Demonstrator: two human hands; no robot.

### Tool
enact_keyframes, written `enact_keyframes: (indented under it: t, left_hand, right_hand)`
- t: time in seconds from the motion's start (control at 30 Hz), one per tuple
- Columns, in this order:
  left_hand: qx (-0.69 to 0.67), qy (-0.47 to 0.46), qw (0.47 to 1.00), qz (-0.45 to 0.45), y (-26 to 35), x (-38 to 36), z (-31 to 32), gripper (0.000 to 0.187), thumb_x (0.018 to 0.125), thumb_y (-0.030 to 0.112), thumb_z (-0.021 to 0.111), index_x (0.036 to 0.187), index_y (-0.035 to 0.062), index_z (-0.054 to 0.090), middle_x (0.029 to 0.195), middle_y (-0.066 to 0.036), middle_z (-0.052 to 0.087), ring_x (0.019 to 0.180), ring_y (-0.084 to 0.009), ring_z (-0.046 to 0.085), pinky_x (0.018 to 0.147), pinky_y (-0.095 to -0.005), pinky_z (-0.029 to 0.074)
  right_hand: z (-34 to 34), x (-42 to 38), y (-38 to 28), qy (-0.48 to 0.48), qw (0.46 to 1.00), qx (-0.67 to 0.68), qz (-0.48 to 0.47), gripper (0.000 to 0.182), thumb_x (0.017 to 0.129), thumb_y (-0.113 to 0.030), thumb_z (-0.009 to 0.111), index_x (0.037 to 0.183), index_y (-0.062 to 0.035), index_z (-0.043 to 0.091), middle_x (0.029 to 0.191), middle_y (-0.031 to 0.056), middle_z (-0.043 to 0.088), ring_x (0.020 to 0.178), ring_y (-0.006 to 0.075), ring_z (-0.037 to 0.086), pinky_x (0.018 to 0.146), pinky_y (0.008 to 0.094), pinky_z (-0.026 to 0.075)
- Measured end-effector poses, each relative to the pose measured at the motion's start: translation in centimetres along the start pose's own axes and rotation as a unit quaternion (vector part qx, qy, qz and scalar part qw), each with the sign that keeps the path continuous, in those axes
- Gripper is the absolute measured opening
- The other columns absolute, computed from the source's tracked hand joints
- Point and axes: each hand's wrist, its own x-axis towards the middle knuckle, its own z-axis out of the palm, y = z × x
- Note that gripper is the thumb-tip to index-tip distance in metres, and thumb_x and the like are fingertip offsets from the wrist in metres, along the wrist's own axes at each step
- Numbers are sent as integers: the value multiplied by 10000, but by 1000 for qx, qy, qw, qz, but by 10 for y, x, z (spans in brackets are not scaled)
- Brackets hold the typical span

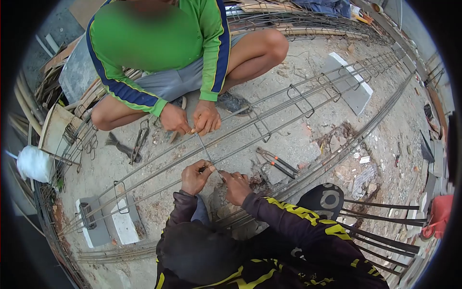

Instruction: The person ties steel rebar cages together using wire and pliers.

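Observation:
Long steel bars form a rebar cage that runs diagonally between me and a person in green. Across the bars lies a steel stirrup. My left hand pinches at the stirrup's near end, thumb and fingers together. Just right of it, the closed fingers of my right hand meet the same corner. A small dark tip shows at those fingers, too small to name. At the stirrup's far end are the other person's two hands, fingers closed. Pliers with orange and black handles lie on the ground to my right.
Concrete blocks sit under the cage at lower left, and a grey slab at upper right. Loose bars curve along the right. A second tool lies near the other person. A white roll stands far left.

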Motion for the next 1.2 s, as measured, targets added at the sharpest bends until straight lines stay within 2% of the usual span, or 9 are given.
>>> enact_keyframes:
  t: [0.1,0.27,0.37,0.47,0.83,0.93,1.07,1.13,1.2]
  left_hand:
    - [5,0,1000,-10,3,-4,-4,267,858,339,715,932,82,714,793,-80,708,739,-198,688,677,-331,511]
    - [-9,-4,1000,24,-9,0,0,267,863,357,707,935,100,718,806,-64,713,726,-193,682,679,-326,509]
    - [-28,-10,1000,-6,-12,0,0,261,870,363,700,935,111,721,820,-53,715,723,-187,675,679,-320,507]
    - [-33,-3,999,9,-15,0,2,261,871,361,700,935,109,720,813,-51,711,713,-178,665,675,-316,502]
    - [-60,-32,998,0,-17,-1,0,265,869,340,720,935,84,718,854,-58,710,786,-177,669,725,-336,507]
    - [-64,-27,997,19,-13,-2,-1,260,869,337,723,927,84,719,856,-51,710,799,-169,670,733,-330,509]
    - [-91,-62,993,30,-5,-1,-8,332,828,352,768,941,52,682,815,-32,679,747,-138,646,688,-294,507]
    - [-104,-66,992,39,-7,-2,-12,467,784,360,808,1016,21,586,919,-89,669,796,-147,647,712,-293,519]
    - [-104,-57,992,34,-13,0,-12,444,803,296,770,1066,30,531,979,-110,673,831,-174,653,732,-311,515]
  right_hand:
    - [19,11,12,-40,987,154,9,330,748,-58,597,1078,-51,589,1067,168,642,1037,315,590,948,461,392]
    - [33,24,35,-157,860,481,69,172,897,-107,558,1060,-68,596,1001,64,628,993,182,584,894,370,442]
    - [4,16,14,-196,819,513,165,196,1005,-203,480,1099,-87,606,995,9,592,954,135,549,894,324,433]
    - [9,17,30,-229,775,566,165,279,1036,-302,443,1138,-102,609,995,-13,563,938,131,530,874,303,435]
    - [13,25,50,-315,733,580,166,294,1016,-363,492,1136,-124,614,873,-63,503,826,53,491,769,263,442]
    - [9,25,49,-326,733,575,162,319,1009,-367,506,1153,-104,613,886,-53,523,831,68,499,774,261,438]
    - [15,22,51,-244,772,583,73,323,1012,-354,506,1147,-79,606,1077,21,628,1061,126,561,887,295,451]
    - [6,13,42,-247,735,626,78,309,1015,-334,503,1130,-61,592,1139,77,638,1100,167,594,910,323,486]
    - [12,7,40,-270,737,614,87,284,1021,-302,493,1112,-47,581,1113,99,648,1058,187,625,893,332,512]
